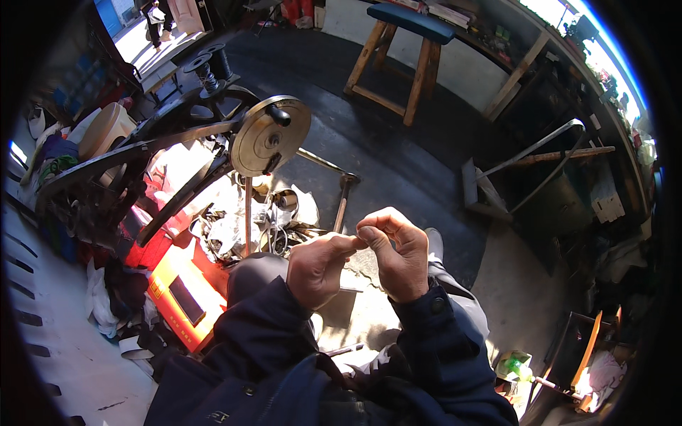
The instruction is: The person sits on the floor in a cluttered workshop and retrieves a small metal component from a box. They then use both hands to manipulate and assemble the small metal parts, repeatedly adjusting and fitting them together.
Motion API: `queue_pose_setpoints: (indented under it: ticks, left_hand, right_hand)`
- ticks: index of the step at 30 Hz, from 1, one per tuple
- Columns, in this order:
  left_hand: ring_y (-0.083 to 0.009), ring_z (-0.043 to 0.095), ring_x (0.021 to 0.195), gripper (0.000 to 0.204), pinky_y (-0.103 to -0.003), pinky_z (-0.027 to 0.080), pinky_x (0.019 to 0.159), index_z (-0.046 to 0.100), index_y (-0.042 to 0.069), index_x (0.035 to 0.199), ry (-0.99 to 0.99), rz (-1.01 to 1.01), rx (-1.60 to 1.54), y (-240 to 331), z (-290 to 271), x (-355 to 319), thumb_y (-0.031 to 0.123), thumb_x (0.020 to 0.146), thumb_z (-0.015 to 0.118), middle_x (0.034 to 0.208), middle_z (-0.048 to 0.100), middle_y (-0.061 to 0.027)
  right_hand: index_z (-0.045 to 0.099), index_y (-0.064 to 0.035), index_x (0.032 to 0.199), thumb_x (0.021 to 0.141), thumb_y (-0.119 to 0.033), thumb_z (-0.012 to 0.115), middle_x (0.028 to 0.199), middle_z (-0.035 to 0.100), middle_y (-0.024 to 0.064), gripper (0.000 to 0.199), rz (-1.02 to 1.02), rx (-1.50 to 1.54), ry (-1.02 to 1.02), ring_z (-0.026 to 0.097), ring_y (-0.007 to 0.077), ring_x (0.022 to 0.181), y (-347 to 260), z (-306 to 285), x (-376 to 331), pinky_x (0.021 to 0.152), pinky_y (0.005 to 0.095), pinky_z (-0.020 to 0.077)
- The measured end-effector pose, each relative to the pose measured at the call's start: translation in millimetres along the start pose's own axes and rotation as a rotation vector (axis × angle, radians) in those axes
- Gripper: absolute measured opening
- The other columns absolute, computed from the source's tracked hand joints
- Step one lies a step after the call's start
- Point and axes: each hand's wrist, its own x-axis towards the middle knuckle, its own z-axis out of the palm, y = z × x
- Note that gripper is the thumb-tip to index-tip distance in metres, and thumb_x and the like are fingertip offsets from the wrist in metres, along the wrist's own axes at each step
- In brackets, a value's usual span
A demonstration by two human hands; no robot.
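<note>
Through my view, the left hand (316, 270) has its fingers curled together, tips meeting the right hand (401, 259), whose thumb and forefinger pinch together; I can't tell whether something tiny sits between. Ahead-left of those fingertips stands a metal handwheel (264, 150) with a black knob (278, 116). A red-orange box (202, 312) lies left, a blue-topped wooden stool (410, 23) far ahead.

Left hand (312, 273) beside right hand (401, 259), between knees. Crank wheel (249, 145) ahead, to left; spool (208, 79) behind it. Scrap heap (226, 231) below wheel, near left knee. Box (169, 268) left of left knee. Stool (412, 23) far ahead on floor (398, 167). Metal frame (485, 197) ahead, to right.
</note>
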Motion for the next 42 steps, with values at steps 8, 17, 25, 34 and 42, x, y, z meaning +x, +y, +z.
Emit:
queue_pose_setpoints:
  ticks: [8, 17, 25, 34, 42]
  left_hand:
    - [-0.0136, 0.065, 0.077, 0.018, -0.027, 0.054, 0.073, 0.069, 0.003, 0.109, 0.032, -0.085, -0.134, -1.0, -1.5, -2.1, -0.004, 0.097, 0.058, 0.091, 0.071, -0.0076]
    - [-0.0091, 0.064, 0.076, 0.023, -0.022, 0.049, 0.069, 0.069, 0.001, 0.108, 0.116, -0.367, -0.352, -8.6, -5.5, -0.4, 0.018, 0.105, 0.053, 0.09, 0.07, -0.0049]
    - [-0.0085, 0.063, 0.07, 0.024, -0.022, 0.05, 0.064, 0.07, 0.0, 0.102, 0.131, -0.485, -0.381, -11.5, -6.7, 2.7, 0.018, 0.102, 0.054, 0.083, 0.069, -0.0051]
    - [-0.0071, 0.062, 0.069, 0.023, -0.022, 0.05, 0.063, 0.07, 0.0, 0.101, 0.118, -0.489, -0.395, -11.5, -6.2, 2.2, 0.017, 0.103, 0.054, 0.082, 0.069, -0.0043]
    - [-0.0075, 0.063, 0.069, 0.023, -0.022, 0.049, 0.064, 0.07, 0.002, 0.102, 0.127, -0.493, -0.387, -14.3, -4.9, 1.5, 0.018, 0.103, 0.054, 0.082, 0.069, -0.0032]
  right_hand:
    - [0.068, 0.0022, 0.092, 0.094, -0.004, 0.068, 0.085, 0.07, 0.0066, 0.007, -0.097, -0.104, 0.036, 0.066, 0.0124, 0.081, -2.4, -10.7, -3.0, 0.078, 0.026, 0.0516]
    - [0.069, 0.0008, 0.092, 0.094, -0.012, 0.073, 0.082, 0.07, 0.0018, 0.014, 0.152, 0.135, 0.016, 0.06, 0.0058, 0.074, 2.5, -12.4, -3.5, 0.068, 0.0215, 0.0492]
    - [0.069, 0.0013, 0.096, 0.098, -0.016, 0.068, 0.08, 0.068, 0.0063, 0.018, 0.272, 0.391, -0.003, 0.064, 0.013, 0.068, 8.6, -15.3, 1.9, 0.065, 0.0264, 0.0537]
    - [0.064, 0.0056, 0.121, 0.099, -0.014, 0.063, 0.101, 0.072, 0.0135, 0.029, 0.415, 0.654, 0.028, 0.071, 0.0211, 0.084, 15.7, -15.7, 2.1, 0.083, 0.0371, 0.0603]
    - [0.061, 0.0059, 0.124, 0.094, -0.006, 0.065, 0.106, 0.071, 0.0159, 0.032, 0.472, 0.65, 0.036, 0.072, 0.0218, 0.089, 13.1, -14.9, 2.2, 0.086, 0.0372, 0.0599]
